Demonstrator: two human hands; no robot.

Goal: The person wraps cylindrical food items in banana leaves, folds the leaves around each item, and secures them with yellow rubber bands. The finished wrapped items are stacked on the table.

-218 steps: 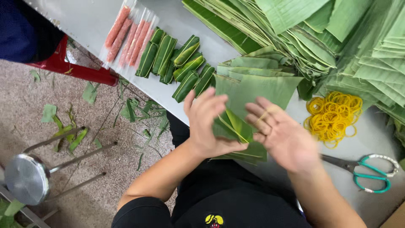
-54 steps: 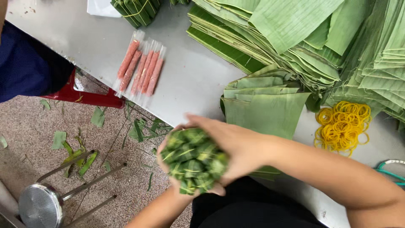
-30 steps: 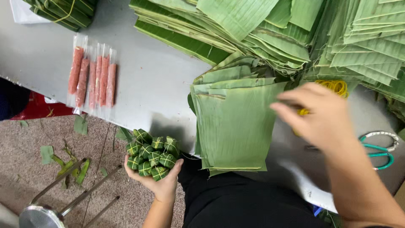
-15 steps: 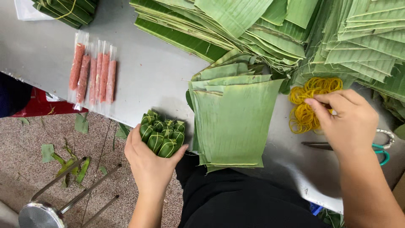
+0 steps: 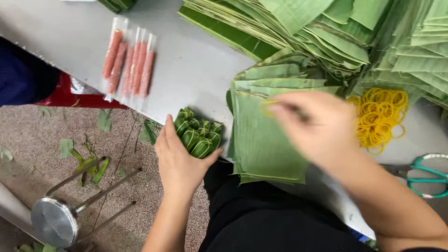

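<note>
Now the bundle of small leaf-wrapped rolls (image 5: 198,136) stands at the near edge of the grey table (image 5: 196,70), and my left hand (image 5: 179,161) is closed around it from below. My right hand (image 5: 317,126) is blurred above the stack of cut banana leaves (image 5: 266,144); its fingers pinch one yellow rubber band (image 5: 270,106). Further right lies the heap of yellow rubber bands (image 5: 380,116), then green-handled scissors (image 5: 422,173). Further left, sausages in clear packets (image 5: 128,63) lie on the table.
</note>
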